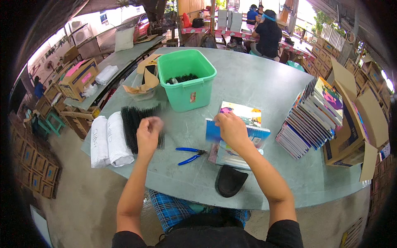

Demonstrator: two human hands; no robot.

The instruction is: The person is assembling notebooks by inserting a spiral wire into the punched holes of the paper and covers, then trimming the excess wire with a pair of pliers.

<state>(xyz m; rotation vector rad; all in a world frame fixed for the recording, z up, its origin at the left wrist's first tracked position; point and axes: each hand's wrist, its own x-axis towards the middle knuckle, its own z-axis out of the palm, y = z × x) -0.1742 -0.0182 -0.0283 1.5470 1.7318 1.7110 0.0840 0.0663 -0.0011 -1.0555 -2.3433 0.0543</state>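
Note:
My left hand (149, 131), fingers curled and blurred, is over the right side of a pile of black plastic spiral coils (131, 128). A faint dark streak shows beside its fingertips; what it holds I cannot make out. My right hand (230, 127) has its fingers pinched at the upper left edge of a blue notebook (259, 133). The notebook's left end is smeared. Beneath and behind it are more books, one with a colourful cover (248, 113). Blue-handled cutting pliers (191, 155) lie between my arms. Nearest me sits a black rounded pad (231, 181).
A green tub (188, 93) holding black coils stands at the far side, beside a clear container (142, 93). Two white wrapped rolls (109, 140) lie at left. Stacked spiral notebooks (308, 120) lean near an open cardboard box (347, 136) at right. A person (268, 37) sits beyond.

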